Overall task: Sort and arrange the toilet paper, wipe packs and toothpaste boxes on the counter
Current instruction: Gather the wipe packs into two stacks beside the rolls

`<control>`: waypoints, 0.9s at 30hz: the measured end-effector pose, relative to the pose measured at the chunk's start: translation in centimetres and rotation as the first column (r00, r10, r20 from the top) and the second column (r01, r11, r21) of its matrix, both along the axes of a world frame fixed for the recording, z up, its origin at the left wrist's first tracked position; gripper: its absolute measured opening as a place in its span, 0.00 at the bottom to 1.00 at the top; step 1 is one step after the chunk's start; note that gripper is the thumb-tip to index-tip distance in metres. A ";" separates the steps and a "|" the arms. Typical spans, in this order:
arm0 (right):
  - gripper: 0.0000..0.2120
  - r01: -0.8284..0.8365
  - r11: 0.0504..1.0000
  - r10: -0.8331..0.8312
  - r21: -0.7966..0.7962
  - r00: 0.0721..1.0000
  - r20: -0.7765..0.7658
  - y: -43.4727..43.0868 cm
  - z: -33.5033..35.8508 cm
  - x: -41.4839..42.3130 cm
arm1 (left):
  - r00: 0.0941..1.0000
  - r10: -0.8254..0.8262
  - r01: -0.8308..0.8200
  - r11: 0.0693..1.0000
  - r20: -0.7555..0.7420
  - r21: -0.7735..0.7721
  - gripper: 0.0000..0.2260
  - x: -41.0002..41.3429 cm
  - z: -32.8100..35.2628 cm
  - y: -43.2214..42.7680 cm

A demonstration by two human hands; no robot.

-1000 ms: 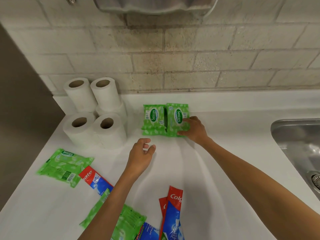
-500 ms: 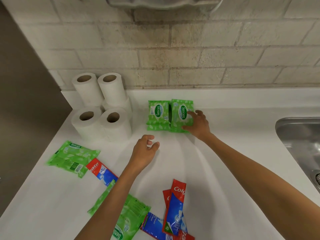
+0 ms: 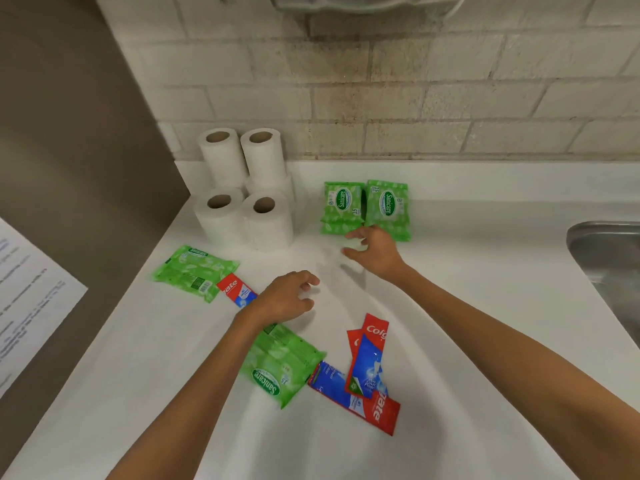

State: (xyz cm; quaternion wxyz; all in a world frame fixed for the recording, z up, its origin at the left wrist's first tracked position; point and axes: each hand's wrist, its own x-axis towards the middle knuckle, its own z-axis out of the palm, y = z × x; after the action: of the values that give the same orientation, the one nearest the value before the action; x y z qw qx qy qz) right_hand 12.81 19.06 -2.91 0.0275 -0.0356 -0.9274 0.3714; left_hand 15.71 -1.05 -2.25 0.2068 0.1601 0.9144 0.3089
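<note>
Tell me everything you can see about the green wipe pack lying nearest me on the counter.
The wipe pack is a soft, glossy green pouch with a pale leaf print and a dark green Sanicare oval label. It lies flat and askew on the white counter, label upside down to the camera. The left forearm crosses over its far corner. Its right edge meets a blue toothpaste box.

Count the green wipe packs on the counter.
4. Two wipe packs stand side by side near the wall, one lies flat beside the toilet rolls, and one lies under the left forearm. More may be hidden.
</note>
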 end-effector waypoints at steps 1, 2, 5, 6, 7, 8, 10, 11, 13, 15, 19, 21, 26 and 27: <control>0.18 -0.016 1.000 0.016 -0.008 1.000 0.007 -0.2 0.0 0.6 | 0.999 -0.042 0.043 0.998 0.006 -0.040 0.19 0.7 0.0 -0.6; 0.17 -0.028 0.999 0.028 -0.017 0.999 0.015 -0.4 0.1 1.2 | 0.997 -0.078 0.078 0.994 0.008 -0.079 0.20 1.3 0.0 -1.1; 0.15 -0.028 0.999 0.030 -0.037 0.998 0.054 -0.7 0.0 2.6 | 0.981 -0.186 0.193 0.953 0.054 -0.233 0.26 2.9 -0.1 -2.4; 0.15 -0.023 0.999 0.025 -0.039 0.997 0.067 -0.8 -0.1 3.0 | 0.970 -0.230 0.245 0.919 0.084 -0.308 0.29 3.3 -0.2 -2.7; 0.14 -0.021 0.999 0.024 -0.041 0.997 0.077 -0.9 -0.1 3.5 | 0.956 -0.269 0.294 0.874 0.119 -0.387 0.31 3.7 -0.2 -3.0; 0.14 -0.022 0.999 0.025 -0.042 0.996 0.082 -1.0 -0.2 3.9 | 0.942 -0.299 0.336 0.824 0.153 -0.457 0.34 4.1 -0.3 -3.3; 0.14 -0.026 0.999 0.030 -0.047 0.996 0.086 -1.3 -0.5 4.8 | 0.917 -0.355 0.393 0.729 0.181 -0.560 0.39 4.7 -0.4 -3.7; 0.14 -0.029 0.998 0.033 -0.049 0.996 0.086 -1.5 -0.6 5.1 | 0.908 -0.379 0.405 0.695 0.176 -0.593 0.40 4.8 -0.4 -3.8; 0.13 -0.034 0.998 0.039 -0.056 0.995 0.090 -1.8 -0.9 6.0 | 0.900 -0.405 0.409 0.664 0.159 -0.626 0.42 4.9 -0.3 -3.8; 0.13 -0.036 0.997 0.042 -0.063 0.994 0.096 -2.1 -1.0 6.7 | 0.893 -0.428 0.409 0.646 0.137 -0.645 0.42 4.8 0.0 -3.7; 0.12 -0.019 0.997 0.026 -0.070 0.995 0.101 -2.2 -0.9 8.1 | 0.876 -0.469 0.410 0.601 0.112 -0.686 0.41 4.8 0.3 -3.4; 0.12 -0.006 0.997 0.013 -0.073 0.995 0.101 -2.1 -0.7 8.6 | 0.868 -0.488 0.403 0.584 0.092 -0.704 0.40 4.8 0.4 -3.2; 0.12 0.017 0.990 0.001 -0.137 0.992 0.128 -2.2 -0.1 9.7 | 0.878 -0.477 0.373 0.651 0.025 -0.661 0.37 5.5 0.5 -3.6; 0.12 0.028 0.984 -0.004 -0.175 0.991 0.137 -2.3 -0.1 9.9 | 0.889 -0.458 0.358 0.679 0.011 -0.641 0.35 5.7 0.5 -3.8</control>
State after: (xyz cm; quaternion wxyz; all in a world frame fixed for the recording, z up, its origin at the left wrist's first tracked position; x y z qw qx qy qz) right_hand 22.67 16.80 -3.02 -0.0363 -0.0706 -0.8903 0.4484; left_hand 21.45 -4.85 -1.73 0.2420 0.3050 0.9176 -0.0803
